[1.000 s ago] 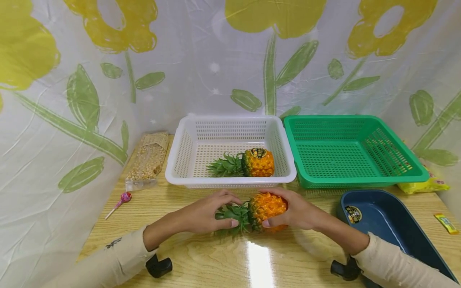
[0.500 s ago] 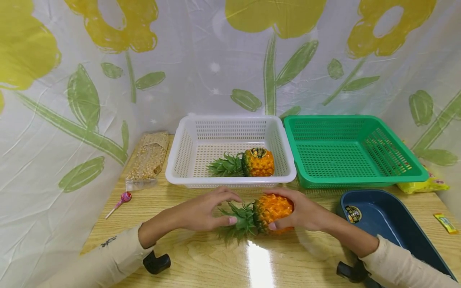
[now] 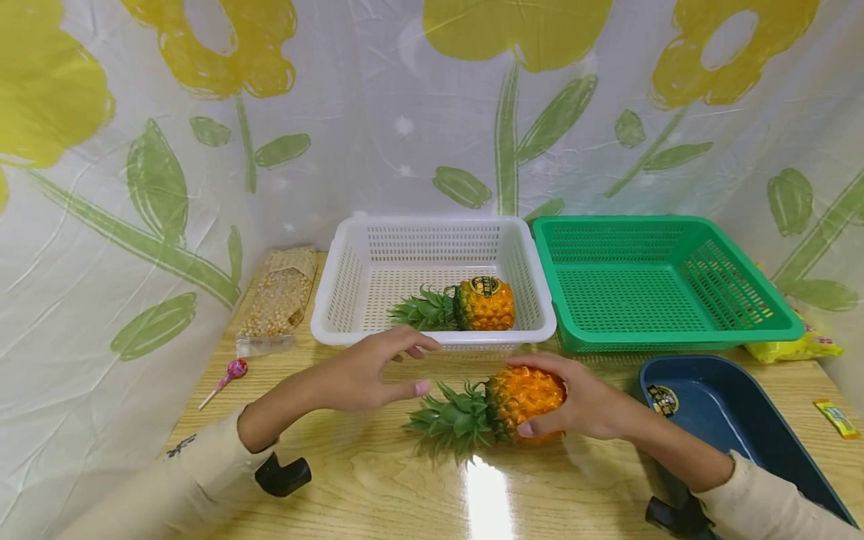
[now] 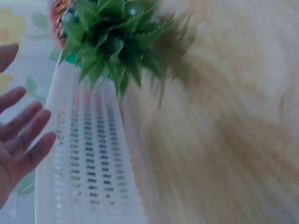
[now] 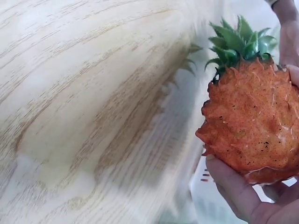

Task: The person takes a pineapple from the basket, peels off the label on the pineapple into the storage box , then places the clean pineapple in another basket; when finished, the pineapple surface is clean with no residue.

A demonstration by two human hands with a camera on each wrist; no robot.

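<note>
My right hand (image 3: 586, 397) grips the orange body of a pineapple (image 3: 529, 397) in front of the white basket, thumb on the near side and fingers over the far side. Its green leafy crown points left. The right wrist view shows the pineapple (image 5: 252, 121) from its base end, with the thumb (image 5: 231, 184) curled at its lower edge. My left hand (image 3: 367, 371) is apart from the crown, up and to its left, holding nothing. In the left wrist view its fingers (image 4: 28, 121) are spread loosely beside the crown (image 4: 114, 39).
A second pineapple (image 3: 487, 306) with a black label lies in the white basket (image 3: 432, 339). To the right stand a green basket (image 3: 675, 337) and a dark blue tub (image 3: 736, 420). A bag of kernels (image 3: 277, 296) and a lollipop (image 3: 236, 369) lie left; a yellow packet (image 3: 837, 418) lies far right.
My left hand has come off the crown and moved up and left. My right hand has shifted the gripped pineapple a little right and toward me.
</note>
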